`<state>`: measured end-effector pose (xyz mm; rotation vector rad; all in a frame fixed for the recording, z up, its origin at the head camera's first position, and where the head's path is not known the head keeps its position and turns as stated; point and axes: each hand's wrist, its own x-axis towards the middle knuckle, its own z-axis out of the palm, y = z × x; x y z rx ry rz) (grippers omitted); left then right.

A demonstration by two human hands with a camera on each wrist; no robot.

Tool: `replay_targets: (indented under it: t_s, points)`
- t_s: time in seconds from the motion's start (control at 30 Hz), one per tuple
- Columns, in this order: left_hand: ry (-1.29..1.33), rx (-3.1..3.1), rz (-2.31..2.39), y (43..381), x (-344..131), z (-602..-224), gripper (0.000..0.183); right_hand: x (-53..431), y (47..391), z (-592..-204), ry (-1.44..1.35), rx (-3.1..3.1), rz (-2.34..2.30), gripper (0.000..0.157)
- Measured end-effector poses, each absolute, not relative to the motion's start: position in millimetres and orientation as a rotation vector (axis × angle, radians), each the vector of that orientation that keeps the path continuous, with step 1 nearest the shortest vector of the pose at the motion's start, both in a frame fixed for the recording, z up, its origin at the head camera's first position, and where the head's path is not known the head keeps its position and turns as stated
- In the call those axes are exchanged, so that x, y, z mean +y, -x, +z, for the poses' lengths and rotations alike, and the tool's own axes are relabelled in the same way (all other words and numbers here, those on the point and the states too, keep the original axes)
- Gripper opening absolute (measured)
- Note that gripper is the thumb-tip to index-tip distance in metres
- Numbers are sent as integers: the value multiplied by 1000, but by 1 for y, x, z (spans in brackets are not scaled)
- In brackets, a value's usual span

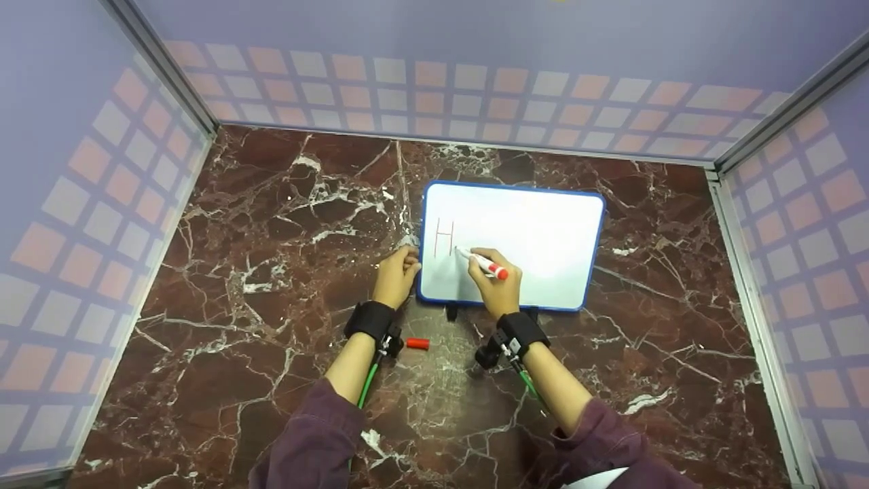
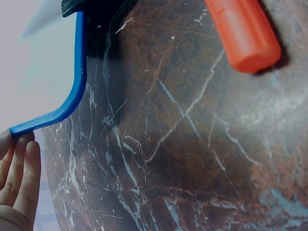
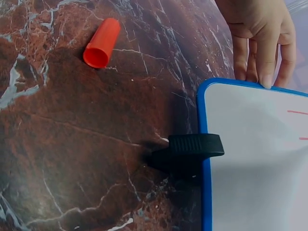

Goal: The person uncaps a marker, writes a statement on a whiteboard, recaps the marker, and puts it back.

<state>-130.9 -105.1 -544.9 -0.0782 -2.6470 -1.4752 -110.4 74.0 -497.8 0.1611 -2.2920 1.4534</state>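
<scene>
A whiteboard with a blue frame lies on the marbled surface, a red letter H drawn near its left side. Between the fingers and thumb of my right hand is a white marker with a red end. Its tip is at the board just right of the H's foot. My left hand pinches the board's left edge; in the right wrist view that left hand has its thumb on the blue rim and its fingers at the edge. The right wrist view does not show my right hand.
A red marker cap lies on the marbled surface below the board's left corner. Black clips grip the board's near edge. Low walls with checkered squares enclose the surface at the back and both sides.
</scene>
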Motion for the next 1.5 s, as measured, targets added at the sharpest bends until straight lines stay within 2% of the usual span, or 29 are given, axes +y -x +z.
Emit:
replay_targets:
  t_s: [0.4, 0.67, 0.9, 1.2, 1.5]
  points:
    - [70, -2659, -1477, 132, -105, -545, 21, 80, 111, -496, -166, -2281, 1400, 13]
    - [77, -2646, -1491, 131, -105, -545, 20, 86, 123, -521, -122, -2278, 1405, 14]
    - [99, -2646, -1488, 132, -106, -546, 21, 85, 126, -526, -195, -2258, 1420, 16]
    - [103, -2641, -1490, 131, -105, -545, 21, 73, 112, -498, -177, -2290, 1461, 17]
    - [90, -2651, -1485, 131, -105, -545, 19, 75, 116, -524, -219, -2293, 1418, 14]
